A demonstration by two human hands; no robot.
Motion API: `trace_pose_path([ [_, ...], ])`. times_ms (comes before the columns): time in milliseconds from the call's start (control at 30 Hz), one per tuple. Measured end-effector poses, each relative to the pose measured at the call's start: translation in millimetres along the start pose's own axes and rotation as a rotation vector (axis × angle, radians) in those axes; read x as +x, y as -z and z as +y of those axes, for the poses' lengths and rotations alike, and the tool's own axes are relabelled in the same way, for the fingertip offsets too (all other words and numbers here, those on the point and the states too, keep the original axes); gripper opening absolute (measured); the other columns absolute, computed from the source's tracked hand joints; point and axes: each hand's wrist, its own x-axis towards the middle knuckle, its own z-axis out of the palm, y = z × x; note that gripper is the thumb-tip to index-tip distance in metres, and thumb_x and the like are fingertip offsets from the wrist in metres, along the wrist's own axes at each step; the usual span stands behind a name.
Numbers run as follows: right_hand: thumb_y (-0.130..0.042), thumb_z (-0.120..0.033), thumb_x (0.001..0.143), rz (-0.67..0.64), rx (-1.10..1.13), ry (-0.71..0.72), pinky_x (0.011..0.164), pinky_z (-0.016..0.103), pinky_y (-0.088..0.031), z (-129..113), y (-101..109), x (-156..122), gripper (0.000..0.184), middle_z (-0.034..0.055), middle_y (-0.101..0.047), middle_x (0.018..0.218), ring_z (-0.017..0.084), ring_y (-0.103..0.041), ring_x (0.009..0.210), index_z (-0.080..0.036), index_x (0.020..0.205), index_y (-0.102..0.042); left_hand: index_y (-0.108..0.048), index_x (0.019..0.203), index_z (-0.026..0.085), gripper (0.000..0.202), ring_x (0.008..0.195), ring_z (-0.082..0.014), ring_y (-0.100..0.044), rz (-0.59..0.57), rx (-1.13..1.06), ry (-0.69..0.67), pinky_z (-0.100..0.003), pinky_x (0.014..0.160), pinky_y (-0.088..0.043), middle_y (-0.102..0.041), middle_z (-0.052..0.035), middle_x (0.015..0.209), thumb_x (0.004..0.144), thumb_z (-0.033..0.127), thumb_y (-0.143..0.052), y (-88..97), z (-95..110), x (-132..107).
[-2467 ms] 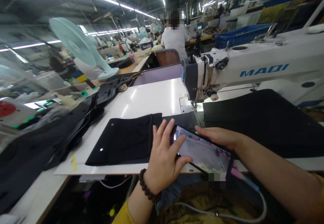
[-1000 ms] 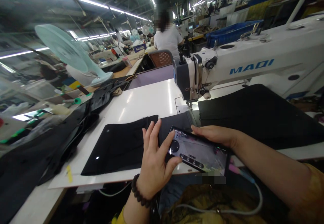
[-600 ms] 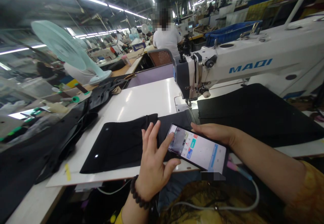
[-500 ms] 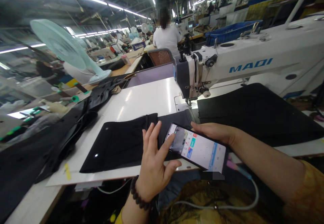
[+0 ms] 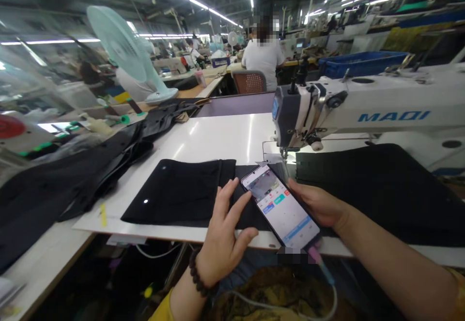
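A smartphone (image 5: 281, 209) with a lit screen and a cable plugged into its lower end is in my right hand (image 5: 321, 205), held from its right side. Beside the phone's upper left edge is my left hand (image 5: 228, 234), fingers spread, a dark bead bracelet at the wrist; whether a fingertip touches the phone I cannot tell. Behind the phone, black fabric (image 5: 181, 190) lies on the white sewing table (image 5: 218, 137). More black fabric (image 5: 378, 185) extends under my right forearm. The sewing machine's needle area (image 5: 285, 154) is just beyond the phone.
The white sewing machine (image 5: 392, 100) stands at the right. Dark cloth (image 5: 90, 180) is heaped along the left, with a pale green fan (image 5: 127, 50) behind it. A person in a white shirt (image 5: 263, 57) sits ahead, near a blue bin (image 5: 363, 63).
The phone has turned more upright in my right hand. My left index finger has moved from over the screen to the phone's left edge. The view has shifted left.
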Motion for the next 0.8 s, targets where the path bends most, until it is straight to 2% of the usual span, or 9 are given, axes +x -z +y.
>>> trace_pose_path([
  [133, -0.036, -0.033, 0.092, 0.002, 0.053, 0.043, 0.078, 0.031, -0.050, 1.8, -2.6, 1.9, 0.037, 0.0063, -0.072, 0.087, 0.017, -0.066, 0.077, -0.015, 0.089, -0.068, -0.020, 0.138, 0.023, 0.058, 0.132, -0.0262, -0.023, 0.024, -0.203, 0.178, -0.045, 0.107, -0.022, -0.024, -0.0107, 0.143, 0.088, 0.040, -0.045, -6.2, -1.9, -3.9],
  [233, -0.042, -0.032, 0.089, 0.009, 0.056, 0.098, 0.079, 0.032, -0.050, 2.6, -3.2, 4.4, 0.030, 0.0056, -0.071, 0.090, 0.018, -0.065, 0.083, -0.016, 0.091, -0.067, -0.018, 0.138, 0.024, 0.060, 0.130, -0.0255, -0.027, 0.044, -0.358, 0.251, -0.044, 0.108, -0.022, -0.029, -0.0095, 0.142, 0.088, 0.037, -0.047, -13.3, -2.4, -1.9],
  [433, -0.056, -0.027, 0.079, 0.017, 0.027, 0.233, 0.083, 0.034, -0.048, 3.7, -2.2, 7.5, 0.023, 0.0046, -0.069, 0.098, 0.019, -0.063, 0.090, -0.018, 0.099, -0.064, -0.016, 0.138, 0.022, 0.068, 0.118, -0.0250, -0.044, 0.021, -0.722, 0.368, -0.042, 0.101, -0.035, -0.034, -0.0133, 0.138, 0.084, 0.036, -0.054, -23.3, 2.2, 13.4],
  [633, -0.060, -0.013, 0.065, -0.066, 0.015, 0.302, 0.087, 0.036, -0.045, 1.7, -0.4, 9.6, 0.042, 0.0066, -0.066, 0.107, 0.021, -0.060, 0.098, -0.017, 0.107, -0.059, -0.017, 0.138, 0.024, 0.069, 0.121, -0.0241, -0.041, 0.002, -0.760, 0.391, -0.041, 0.098, -0.038, -0.032, -0.0104, 0.140, 0.082, 0.023, -0.056, -28.6, 4.5, 21.1],
  [800, -0.057, -0.008, 0.058, -0.106, 0.001, 0.296, 0.083, 0.035, -0.047, 0.4, -2.4, 10.4, 0.051, 0.0057, -0.065, 0.106, 0.022, -0.060, 0.097, -0.018, 0.108, -0.057, -0.017, 0.138, 0.025, 0.075, 0.125, -0.0240, -0.035, 0.007, -0.640, 0.385, -0.042, 0.103, -0.032, -0.032, -0.0074, 0.140, 0.076, 0.014, -0.058, -32.3, 10.5, 20.6],
])
